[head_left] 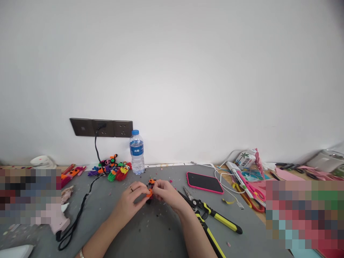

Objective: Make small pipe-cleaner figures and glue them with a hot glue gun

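Observation:
A small orange and black fuzzy figure (152,181), which looks made of pipe cleaner, is between my two hands just above the grey mat (150,229). My left hand (131,198) pinches its lower orange part between thumb and fingers. From the other side, my right hand (166,193) has its fingertips closed on the figure's upper part. My fingers hide much of its shape. Right of my right forearm lie pliers (199,204) with yellow and black handles.
A water bottle (137,154) stands behind my hands, beside several colourful fuzzy figures (118,170). A phone (204,182) in a pink case lies right, near white cables (228,190) and scissors (249,200). At left lies a pink glue gun (55,218) with a black cord (77,216).

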Demonstrator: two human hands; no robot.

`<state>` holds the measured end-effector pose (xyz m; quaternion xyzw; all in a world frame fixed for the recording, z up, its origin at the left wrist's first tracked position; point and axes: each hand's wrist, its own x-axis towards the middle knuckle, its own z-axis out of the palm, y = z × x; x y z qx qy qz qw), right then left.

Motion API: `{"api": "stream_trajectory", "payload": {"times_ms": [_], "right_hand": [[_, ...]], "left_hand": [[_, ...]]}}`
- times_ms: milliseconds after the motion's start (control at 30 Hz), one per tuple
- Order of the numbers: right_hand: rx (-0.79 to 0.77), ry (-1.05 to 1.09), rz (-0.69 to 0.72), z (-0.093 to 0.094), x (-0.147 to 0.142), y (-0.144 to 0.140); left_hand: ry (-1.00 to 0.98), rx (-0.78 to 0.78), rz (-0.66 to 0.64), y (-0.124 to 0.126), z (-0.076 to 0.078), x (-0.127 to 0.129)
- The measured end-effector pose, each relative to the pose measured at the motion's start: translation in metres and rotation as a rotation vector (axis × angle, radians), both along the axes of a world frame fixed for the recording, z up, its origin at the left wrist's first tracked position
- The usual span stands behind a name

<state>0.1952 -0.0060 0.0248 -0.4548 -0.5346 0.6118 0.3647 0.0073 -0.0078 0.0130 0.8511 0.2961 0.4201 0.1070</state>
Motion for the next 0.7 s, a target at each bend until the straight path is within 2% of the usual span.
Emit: {"api": "stream_trajectory", "payload": {"times_ms": [500, 700], "right_hand": [[0.011, 0.023, -0.003, -0.0038, -0.0007, 0.0011], [0.012, 0.006, -0.009, -0.0022, -0.0019, 0.0006]], "left_hand": [[0.019, 0.088, 0.004, 0.0000, 0.0022, 0.0006], [0.019, 0.045, -0.023, 0.0012, 0.0001, -0.0010]]}}
